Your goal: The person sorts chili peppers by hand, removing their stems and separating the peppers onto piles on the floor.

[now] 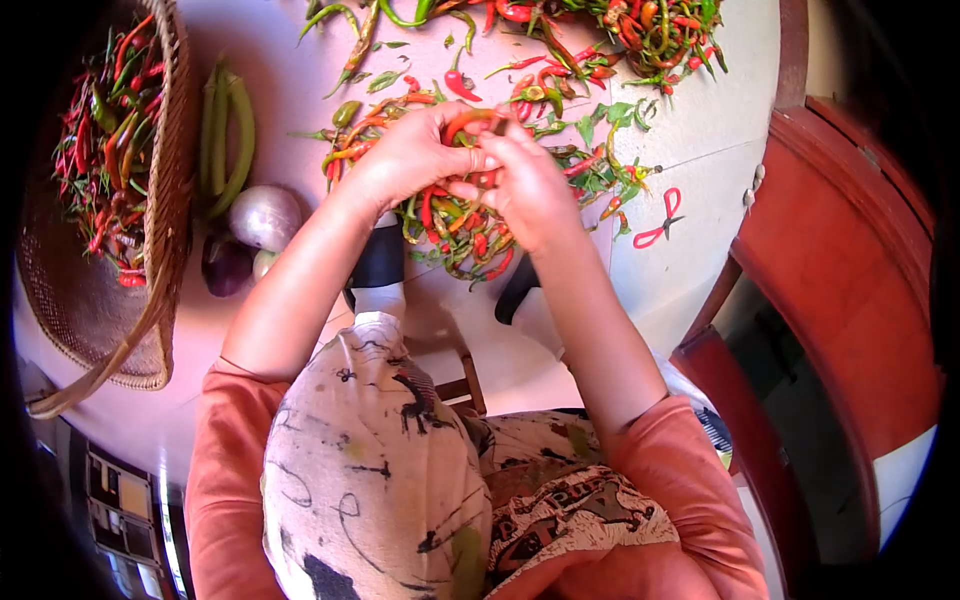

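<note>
My left hand (410,152) is closed around a red chili pepper (468,122), with its thumb pointing toward my other hand. My right hand (535,190) meets it, fingertips pinched together at the pepper's right end; whether a stem sits between them is hidden. Both hands are just above a loose pile of red, green and orange chili peppers (455,235) spread on the pale floor. Some peppers in the pile still carry leaves and stalks.
To the left stands a woven basket (165,200) with more chilies. Beside it lie long green vegetables (232,140), a round pale purple vegetable (265,218) and a dark eggplant (227,265). Red-handled scissors (657,232) lie right, near reddish wooden furniture (840,230). Another chili heap (650,40) is ahead.
</note>
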`<state>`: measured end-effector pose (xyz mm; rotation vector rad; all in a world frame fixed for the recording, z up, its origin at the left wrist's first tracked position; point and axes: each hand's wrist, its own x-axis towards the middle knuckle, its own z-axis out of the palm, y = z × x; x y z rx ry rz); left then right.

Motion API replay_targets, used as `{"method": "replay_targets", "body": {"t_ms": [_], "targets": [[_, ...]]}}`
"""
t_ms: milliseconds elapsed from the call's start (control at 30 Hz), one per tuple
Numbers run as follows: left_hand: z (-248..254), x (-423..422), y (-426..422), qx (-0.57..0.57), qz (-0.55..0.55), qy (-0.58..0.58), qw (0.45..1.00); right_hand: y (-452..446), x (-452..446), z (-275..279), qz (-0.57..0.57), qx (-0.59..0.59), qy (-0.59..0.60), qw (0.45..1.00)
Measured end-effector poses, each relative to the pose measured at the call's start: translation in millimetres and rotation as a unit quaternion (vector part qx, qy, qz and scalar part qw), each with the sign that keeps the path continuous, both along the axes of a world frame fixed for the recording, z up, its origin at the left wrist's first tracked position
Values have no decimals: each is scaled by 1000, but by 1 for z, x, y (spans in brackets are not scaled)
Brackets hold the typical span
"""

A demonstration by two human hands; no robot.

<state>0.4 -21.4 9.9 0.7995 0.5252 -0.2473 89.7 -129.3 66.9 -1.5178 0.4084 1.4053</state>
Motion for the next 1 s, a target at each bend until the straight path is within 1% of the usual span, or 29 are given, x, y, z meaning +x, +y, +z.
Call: {"method": "replay_targets", "body": {"t_ms": [33,100,133,167,200,233,267,300,367,400,433,500,533,567,600,633,700,767,833,867,900,967,1000], "targets": [[0,2,-3,107,4,-2,994,11,-9,11,28,-27,-42,998],[11,0,1,17,-9,44,999,3,-22,-3,52,-6,-119,991],[8,-2,1,23,-15,65,997,2,-25,-4,107,23,-194,975],[7,-6,3,-4,-8,85,996,-3,-29,-2,165,-3,-276,947],[4,-9,6,-33,25,89,995,-7,-29,-1,200,-1,-367,909],[1,-9,6,-64,59,92,992,-11,-28,-2,236,-2,-455,859],[0,-13,5,-86,87,77,989,-16,-28,-1,237,0,-497,834],[1,-12,6,-85,84,77,990,-21,-26,1,235,-1,-498,835],[3,-12,7,-78,108,63,989,-32,-16,4,347,-46,-478,805],[-7,-13,4,-69,125,51,988,-40,-13,-2,351,-66,-497,791],[-6,-11,4,-69,125,51,988,-48,-10,-6,351,-74,-498,789],[-3,-9,3,-66,165,48,983,-60,2,-12,340,-33,-474,812],[-8,-10,3,-70,169,45,982,-64,6,-14,339,-31,-473,813],[-9,-11,3,-69,170,46,982,-68,9,-15,325,-27,-451,831],[-9,-10,2,-72,194,56,977,-71,13,-16,311,-23,-429,848],[-10,-9,2,-76,218,67,971,-73,16,-18,311,-22,-428,848],[-15,-10,3,-68,233,83,967,-77,22,-20,285,-43,-377,880],[-16,-11,2,-50,250,89,963,-78,24,-21,274,-25,-389,879],[-14,-9,1,-34,256,97,961,-78,26,-20,267,-24,-370,890],[-12,-8,2,-17,263,105,959,-78,27,-19,269,-26,-397,877],[-12,-8,4,-17,263,105,959,-83,28,-23,269,-26,-396,877],[-12,-7,10,6,323,110,940,-99,32,-37,195,-58,-413,888],[-11,-10,14,12,337,102,936,-106,32,-39,195,-95,-407,887]]}}
